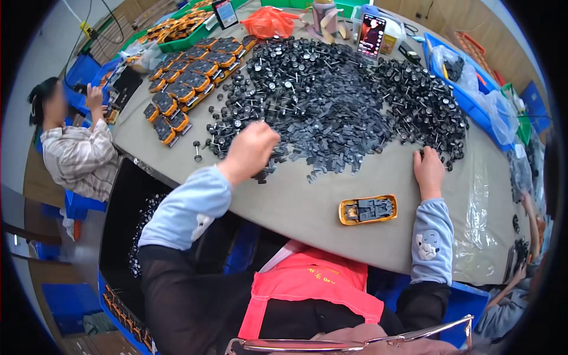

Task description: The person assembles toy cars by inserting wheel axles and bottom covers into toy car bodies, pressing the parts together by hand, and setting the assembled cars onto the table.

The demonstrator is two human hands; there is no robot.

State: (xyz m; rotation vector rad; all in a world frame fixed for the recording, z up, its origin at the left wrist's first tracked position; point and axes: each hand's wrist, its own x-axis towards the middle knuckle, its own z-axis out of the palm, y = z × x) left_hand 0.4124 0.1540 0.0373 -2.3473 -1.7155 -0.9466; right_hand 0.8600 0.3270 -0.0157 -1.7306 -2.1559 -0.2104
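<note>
My left hand [251, 152] is curled closed over the left edge of a heap of small flat dark plastic pieces [337, 121], beside loose black wheels on metal axles [269, 77]. What its fingers hold, if anything, is hidden. At the right, my right hand [429, 168] reaches the near edge of a second pile of wheel-and-axle sets [429, 106]. Its fingers are bent together at the wheels, and I cannot make out what is in them. Between my hands, nearer to me, a yellow toy car body [368, 209] lies with its dark underside up.
Rows of yellow-and-black toy car bodies [189, 86] stand at the left. Behind are a green bin [183, 41], a red plastic bag [269, 22] and a propped phone [371, 35]. A blue tray [473, 94] borders the right. A person [77, 142] sits at the left.
</note>
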